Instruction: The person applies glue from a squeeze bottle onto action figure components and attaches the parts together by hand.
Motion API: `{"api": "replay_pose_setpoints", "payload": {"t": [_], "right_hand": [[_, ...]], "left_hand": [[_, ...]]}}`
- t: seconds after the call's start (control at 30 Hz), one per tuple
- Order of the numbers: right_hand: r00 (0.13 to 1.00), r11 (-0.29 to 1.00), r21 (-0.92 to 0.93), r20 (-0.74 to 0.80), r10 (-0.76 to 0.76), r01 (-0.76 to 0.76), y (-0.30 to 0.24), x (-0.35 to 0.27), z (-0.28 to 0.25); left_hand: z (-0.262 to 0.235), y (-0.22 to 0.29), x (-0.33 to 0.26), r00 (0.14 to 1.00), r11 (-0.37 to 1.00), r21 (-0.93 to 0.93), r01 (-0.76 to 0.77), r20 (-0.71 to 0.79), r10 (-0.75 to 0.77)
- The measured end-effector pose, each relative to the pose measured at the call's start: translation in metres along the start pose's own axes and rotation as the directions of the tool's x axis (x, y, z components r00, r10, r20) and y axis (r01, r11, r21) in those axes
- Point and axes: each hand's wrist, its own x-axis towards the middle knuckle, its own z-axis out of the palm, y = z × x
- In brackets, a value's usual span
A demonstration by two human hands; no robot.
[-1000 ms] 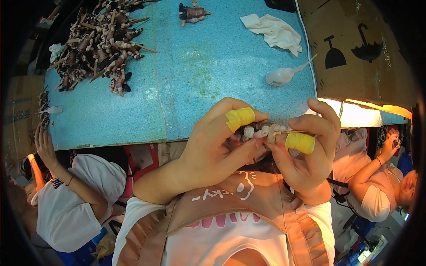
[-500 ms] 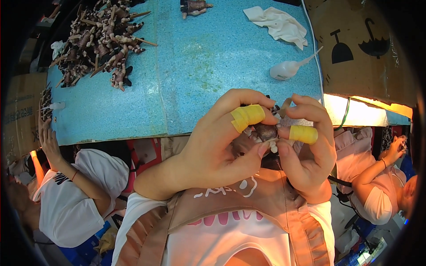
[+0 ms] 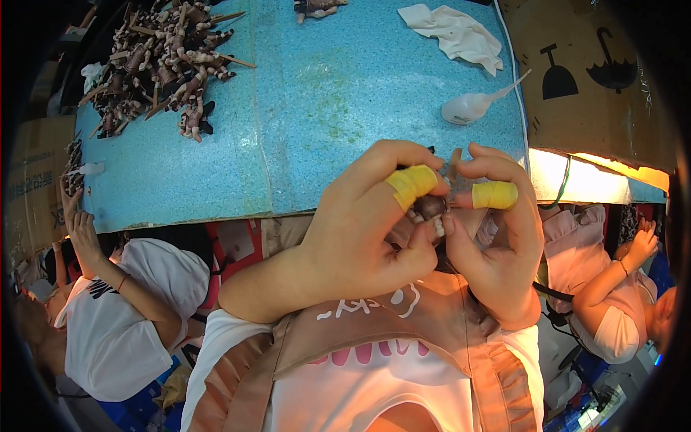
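Observation:
My left hand (image 3: 363, 230) and my right hand (image 3: 497, 245) meet close to my chest, both pinching one small brown and pale figurine (image 3: 432, 209). Each index finger wears a band of yellow tape. A thin wooden stick (image 3: 453, 162) pokes up from the figurine between my fingers. Most of the piece is hidden by my fingers. The hands are held above the near edge of the blue table (image 3: 302, 122).
A pile of similar small figurines on sticks (image 3: 155, 65) lies at the table's far left. A white squeeze bottle (image 3: 471, 106) and a white cloth (image 3: 453, 32) lie at the far right. A cardboard box (image 3: 590, 79) stands at right. Seated people are at left (image 3: 122, 317) and right (image 3: 612, 288).
My hands have closed tighter round the figurine and turned it; the pale parts seen a second ago are now mostly covered, and the stick points up.

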Motion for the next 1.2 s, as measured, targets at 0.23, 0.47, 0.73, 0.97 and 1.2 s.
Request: {"api": "replay_pose_setpoints", "payload": {"t": [0.23,0.47,0.73,0.97,1.2], "right_hand": [[0.968,0.965,-0.075,0.01,-0.25,0.25,0.005,0.003,0.001],[0.987,0.979,-0.13,0.068,-0.146,0.154,0.01,0.002,-0.007],[0.989,0.958,0.273,0.144,0.045,-0.083,0.004,-0.001,-0.005],[0.973,0.987,0.16,0.219,-0.065,0.03,0.007,0.004,-0.013],[0.978,0.978,0.165,0.143,-0.151,0.127,0.011,0.004,-0.009]], "left_hand": [[-0.012,0.017,0.001,0.722,0.421,-0.623,0.659,0.368,-0.586],[-0.014,0.027,0.003,0.704,0.281,-0.697,0.66,0.444,-0.554],[-0.016,0.026,0.002,0.712,0.352,-0.659,0.665,0.415,-0.566],[-0.019,0.028,0.003,0.697,0.376,-0.623,0.686,0.412,-0.587],[-0.012,0.026,0.001,0.715,0.311,-0.707,0.635,0.386,-0.582]]}}
